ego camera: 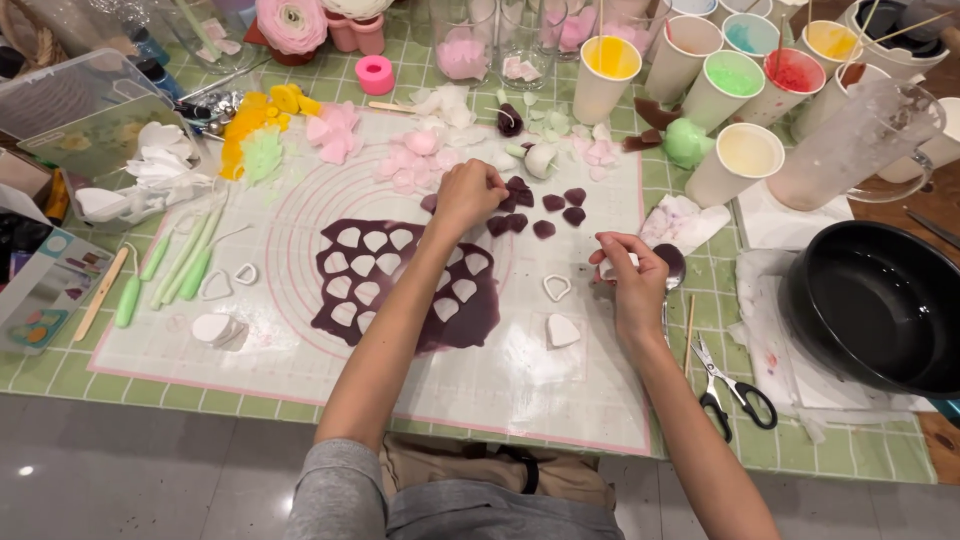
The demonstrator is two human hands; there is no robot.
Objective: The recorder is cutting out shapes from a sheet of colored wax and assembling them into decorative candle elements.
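A rolled-out sheet of dark purple dough [405, 290] lies on a white silicone mat [300, 370], with several petal-shaped holes cut out of it. My left hand [468, 193] reaches over the sheet and pinches at a cluster of small purple petals [545, 208] laid out behind it. My right hand [628, 275] rests near the mat's right edge, closed on a small white petal cutter. Another white cutter [557, 288] and a white petal-shaped piece [562, 331] lie just left of that hand.
Paper cups of coloured paste [735, 85] stand at the back right beside a clear jug [860, 145]. A black bowl [875, 305] and scissors [735, 388] sit at the right. Green modelling tools [185, 262], yellow and pink petals [300, 125], and plastic boxes [85, 115] occupy the left.
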